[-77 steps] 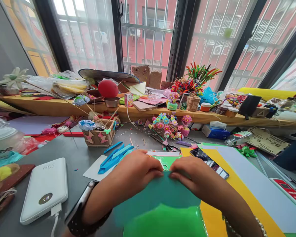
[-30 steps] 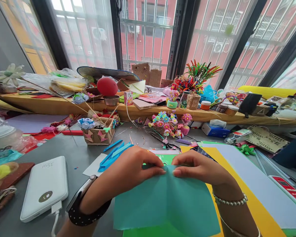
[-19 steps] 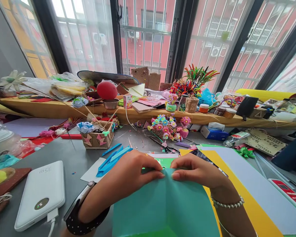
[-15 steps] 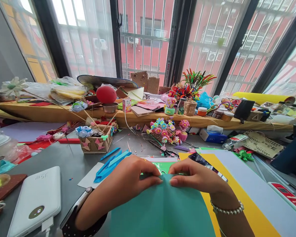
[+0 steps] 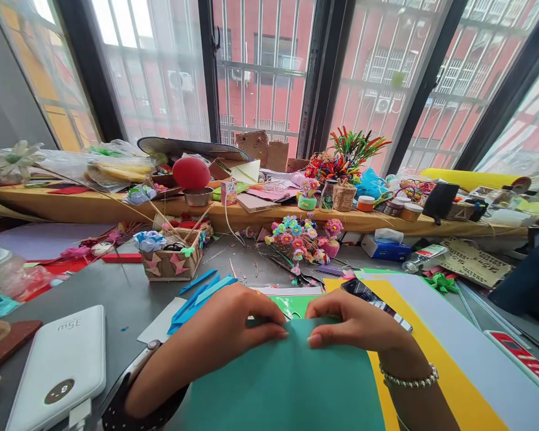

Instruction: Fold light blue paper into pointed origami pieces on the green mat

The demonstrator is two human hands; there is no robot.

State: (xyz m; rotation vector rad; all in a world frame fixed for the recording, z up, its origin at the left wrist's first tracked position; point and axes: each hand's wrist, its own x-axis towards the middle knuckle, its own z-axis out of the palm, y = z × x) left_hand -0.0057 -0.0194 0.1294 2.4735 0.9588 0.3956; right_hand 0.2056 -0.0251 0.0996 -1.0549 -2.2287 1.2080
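A teal sheet of paper [image 5: 287, 383] lies in front of me on the grey table [image 5: 112, 293]. My left hand [image 5: 233, 329] and my right hand [image 5: 354, 323] both pinch its far edge, thumbs on top and fingers curled behind, fingertips a little apart. A bright green sheet [image 5: 296, 304] shows just beyond the teal edge. A phone [image 5: 375, 294] lies on yellow paper [image 5: 431, 353] right beside my right hand. A dark watch band [image 5: 135, 407] is on my left wrist and a bead bracelet [image 5: 408, 378] on my right.
A white power bank [image 5: 58, 371] lies at the near left. Blue paper strips [image 5: 202, 290] sit left of my hands, behind them a small basket [image 5: 170, 260] and paper flowers [image 5: 303, 236]. A cluttered wooden shelf [image 5: 251, 215] runs under the windows. A grey sheet [image 5: 453, 335] lies to the right.
The green sheet under the teal paper showed at the near edge earlier and is now covered. My hands stay pinched on the paper's far edge. The view has shifted slightly.
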